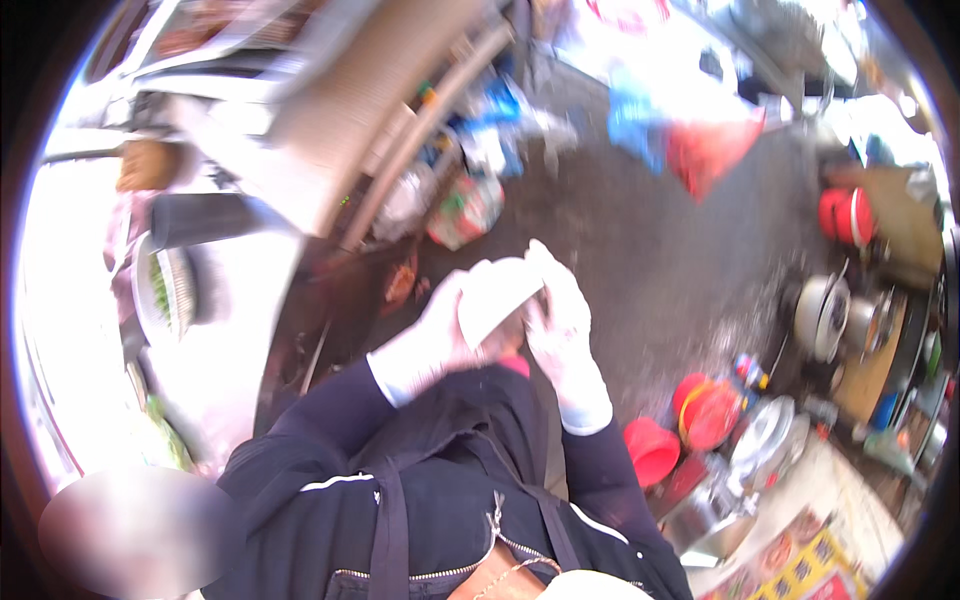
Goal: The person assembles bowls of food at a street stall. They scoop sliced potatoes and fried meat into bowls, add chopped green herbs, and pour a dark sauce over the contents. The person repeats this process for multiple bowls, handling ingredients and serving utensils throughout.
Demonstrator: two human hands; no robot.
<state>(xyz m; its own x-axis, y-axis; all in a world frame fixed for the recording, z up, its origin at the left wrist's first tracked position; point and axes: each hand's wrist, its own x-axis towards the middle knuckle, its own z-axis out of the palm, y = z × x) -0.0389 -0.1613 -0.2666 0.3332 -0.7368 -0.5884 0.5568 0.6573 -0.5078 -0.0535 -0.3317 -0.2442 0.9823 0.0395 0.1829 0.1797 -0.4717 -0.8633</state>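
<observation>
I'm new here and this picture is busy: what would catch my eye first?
Probably the person's left hand and right hand near the centre, holding a white object between them. Next, perhaps, the red bag at upper right and the red bucket at lower right.

Kitchen (v. cluttered): bowl (182,292) w/ greens (158,288), pot (822,318), red bucket (651,453).

Held piece (492,300): white | sleeves (338,410): dark navy | apron (440,525): black | tub (651,452): red
</observation>
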